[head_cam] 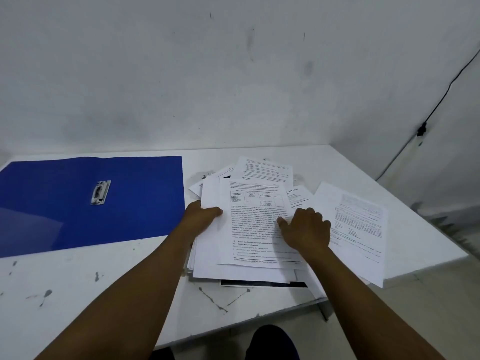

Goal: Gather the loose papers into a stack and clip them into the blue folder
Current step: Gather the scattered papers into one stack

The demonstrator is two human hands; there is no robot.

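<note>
My left hand (205,216) sits at the pile's 9 o'clock edge, thumb on top of the sheets and the other fingers tucked out of sight beneath, so it's pinching the left margin of the loose papers (249,229). My right hand (306,228) lies palm-down on the top printed page, fingers curled a bit and pressing, not wrapped round anything; I'd call it flat and holding the sheet down, w/ nothing in its grasp.

Step in hand, as I judge it: gathering. The pile is only half squared. Sheets fan out at 12 o'clock, one page (355,229) sprawls off at 3 o'clock, and a dark-edged sheet pokes out at 6 o'clock. Next move prob. needs both hands to sweep the strays in, lift the lot, and tap the edges even before going to the blue folder (91,203).

The folder lies open and flat at 9 o'clock of the pile, just beside it, its near-right corner close to my left wrist. Its metal clip (100,192) is mid-panel and looks down; can't tell for sure.

Edges: the 3 o'clock page hangs over the right rim of the white table (78,294), so a careless drag could drop it. The table's near corner sits at 5 o'clock. Wall is close at 12. Open room: bare tabletop at 7–8 o'clock, good for tapping the stack.
</note>
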